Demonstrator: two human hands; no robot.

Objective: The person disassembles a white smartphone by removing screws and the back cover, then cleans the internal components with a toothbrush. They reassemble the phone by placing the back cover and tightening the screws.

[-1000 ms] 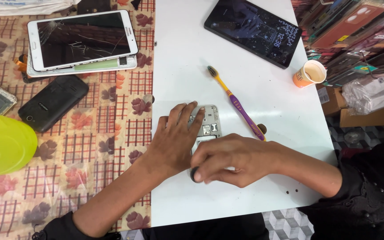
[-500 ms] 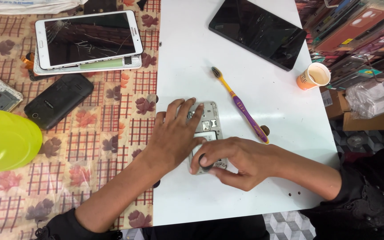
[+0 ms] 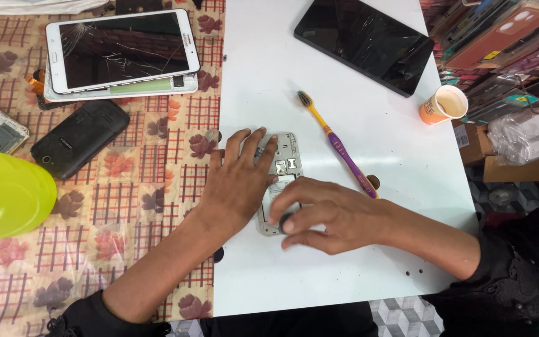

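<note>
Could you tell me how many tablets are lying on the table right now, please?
2. A white tablet with a cracked screen lies top left on the patterned cloth; a black tablet lies top centre on the white board. Others may be out of frame.

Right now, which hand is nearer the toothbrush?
Right. The right hand lies just below the toothbrush handle end; the left hand rests on the opened phone, farther left.
</note>
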